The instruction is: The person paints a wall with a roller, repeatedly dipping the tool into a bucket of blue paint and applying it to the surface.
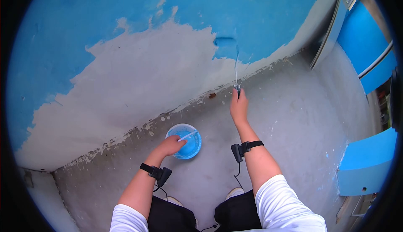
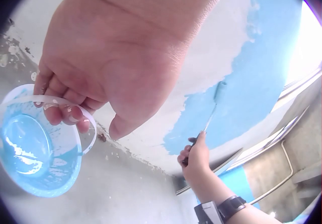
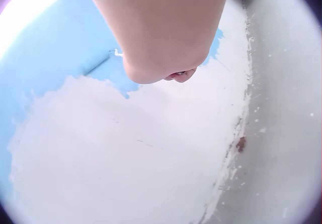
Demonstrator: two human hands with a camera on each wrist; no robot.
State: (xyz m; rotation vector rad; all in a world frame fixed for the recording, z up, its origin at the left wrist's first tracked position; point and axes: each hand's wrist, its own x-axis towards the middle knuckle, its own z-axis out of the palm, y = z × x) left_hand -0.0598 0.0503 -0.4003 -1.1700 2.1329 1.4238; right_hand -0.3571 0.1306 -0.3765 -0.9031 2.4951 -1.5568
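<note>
The right hand [image 1: 239, 106] grips the dark handle of a paint roller [image 1: 226, 42], whose blue-coated head lies against the wall [image 1: 147, 64] at the border of blue paint and bare white. In the left wrist view the roller [image 2: 220, 91] and the right hand [image 2: 197, 156] show farther off. Fingers of the left hand [image 1: 170, 145] curl under the white handle [image 2: 55, 100] of a bucket [image 1: 185, 154] holding light blue paint. The right wrist view shows the back of the right hand [image 3: 161, 48], which hides most of its fingers.
Grey floor [image 1: 289, 106], specked with paint, meets the wall along a chipped edge. A panel [image 1: 329, 34] leans at the upper right, beside blue surfaces. A blue block [image 1: 367, 162] stands at the right. Both feet [image 1: 235, 192] are below the bucket.
</note>
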